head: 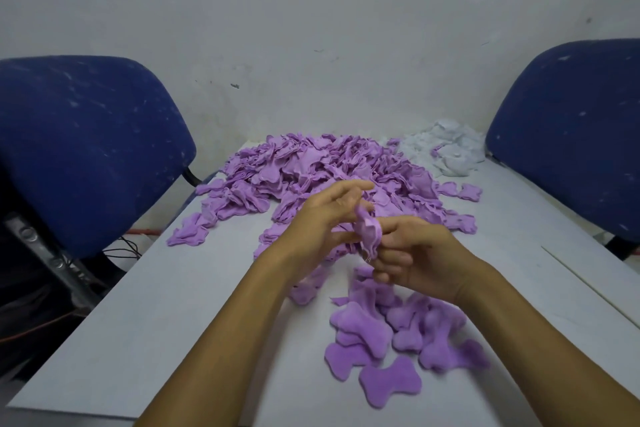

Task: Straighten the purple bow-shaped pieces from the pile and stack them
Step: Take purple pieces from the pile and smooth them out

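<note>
Both hands were up over the counter (166,305): left hand (322,222) and right hand (420,253) pinched one crumpled purple piece (369,230) to flatten it, big pile (322,170) toward the far edge, stack (388,333) near.

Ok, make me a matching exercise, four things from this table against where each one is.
Things:
1. big purple pile
2. white scraps
3. crumpled piece
4. flat pieces

Places:
A. near edge, under the right hand
B. far right corner
C. table's far middle
D. between the hands, left hand too

Pairs: 1-C, 2-B, 3-D, 4-A
</note>
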The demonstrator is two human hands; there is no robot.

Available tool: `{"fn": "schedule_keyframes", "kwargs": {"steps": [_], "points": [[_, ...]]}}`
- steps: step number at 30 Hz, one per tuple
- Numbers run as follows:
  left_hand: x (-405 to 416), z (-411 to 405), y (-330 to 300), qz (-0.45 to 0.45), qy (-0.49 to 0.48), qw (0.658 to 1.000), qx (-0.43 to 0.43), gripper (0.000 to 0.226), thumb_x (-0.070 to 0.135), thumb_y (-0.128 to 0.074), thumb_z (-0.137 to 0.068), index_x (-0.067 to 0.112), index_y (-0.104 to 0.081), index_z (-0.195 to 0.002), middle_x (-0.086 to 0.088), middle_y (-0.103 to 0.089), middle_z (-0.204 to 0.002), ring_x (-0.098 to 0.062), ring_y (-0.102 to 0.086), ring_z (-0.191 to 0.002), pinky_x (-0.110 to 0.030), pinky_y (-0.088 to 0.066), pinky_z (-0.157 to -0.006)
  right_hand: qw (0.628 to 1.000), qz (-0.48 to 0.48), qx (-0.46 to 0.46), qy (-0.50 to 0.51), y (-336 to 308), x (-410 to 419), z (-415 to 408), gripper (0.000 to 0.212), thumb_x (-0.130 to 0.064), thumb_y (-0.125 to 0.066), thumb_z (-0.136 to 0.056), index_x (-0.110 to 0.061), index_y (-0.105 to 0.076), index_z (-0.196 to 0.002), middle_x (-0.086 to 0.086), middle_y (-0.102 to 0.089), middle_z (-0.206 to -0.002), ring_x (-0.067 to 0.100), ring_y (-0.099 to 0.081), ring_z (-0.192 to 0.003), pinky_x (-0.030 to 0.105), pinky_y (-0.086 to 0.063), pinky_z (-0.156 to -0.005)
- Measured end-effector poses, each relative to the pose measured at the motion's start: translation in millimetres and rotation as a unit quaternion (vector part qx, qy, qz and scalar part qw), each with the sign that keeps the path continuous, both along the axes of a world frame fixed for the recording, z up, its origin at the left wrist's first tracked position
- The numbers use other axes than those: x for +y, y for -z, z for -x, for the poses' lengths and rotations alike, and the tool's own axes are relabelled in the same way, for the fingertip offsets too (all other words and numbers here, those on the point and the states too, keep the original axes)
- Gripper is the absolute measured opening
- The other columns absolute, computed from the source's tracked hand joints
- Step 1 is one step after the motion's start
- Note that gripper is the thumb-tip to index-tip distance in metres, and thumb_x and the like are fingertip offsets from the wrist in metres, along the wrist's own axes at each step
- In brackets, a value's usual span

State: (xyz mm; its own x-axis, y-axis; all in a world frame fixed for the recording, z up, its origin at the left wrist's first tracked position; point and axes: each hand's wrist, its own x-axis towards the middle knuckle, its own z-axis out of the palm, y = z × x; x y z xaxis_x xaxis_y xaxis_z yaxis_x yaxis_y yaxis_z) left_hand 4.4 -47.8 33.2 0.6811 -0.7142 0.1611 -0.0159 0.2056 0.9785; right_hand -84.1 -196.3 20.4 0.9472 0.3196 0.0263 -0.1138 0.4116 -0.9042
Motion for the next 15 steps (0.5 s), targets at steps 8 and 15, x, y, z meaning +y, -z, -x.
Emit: {"fn": "schedule_keyframes", "kwargs": {"steps": [8,15], "points": [[4,14,-2,0.055,-0.077,0.984,-0.152,0.013,-0.005,-0.062,-0.087,0.007,-0.061,-0.082,0.002,-0.060,-0.069,-0.006,-0.054,-0.061,-0.017,-0.047,-0.057,0.986,0.003,-0.096,0.140,3,8,3,0.019,-0.017,-0.084,-0.068,-0.015,-0.079,-0.086,0.001,-0.061,-0.060,0.013,-0.055,-0.058,0.026,-0.048,-0.063],[5,20,-2,0.053,-0.121,0.975,-0.178,0.014,-0.007,-0.061,-0.088,0.005,-0.060,-0.080,-0.006,-0.054,-0.073,-0.017,-0.048,-0.069,-0.031,-0.042,-0.062,0.913,0.160,-0.186,0.326,-4,12,6,0.007,-0.013,-0.072,-0.071,-0.018,-0.076,-0.070,0.005,-0.070,-0.061,0.009,-0.064,-0.054,0.019,-0.050,-0.055]]}}
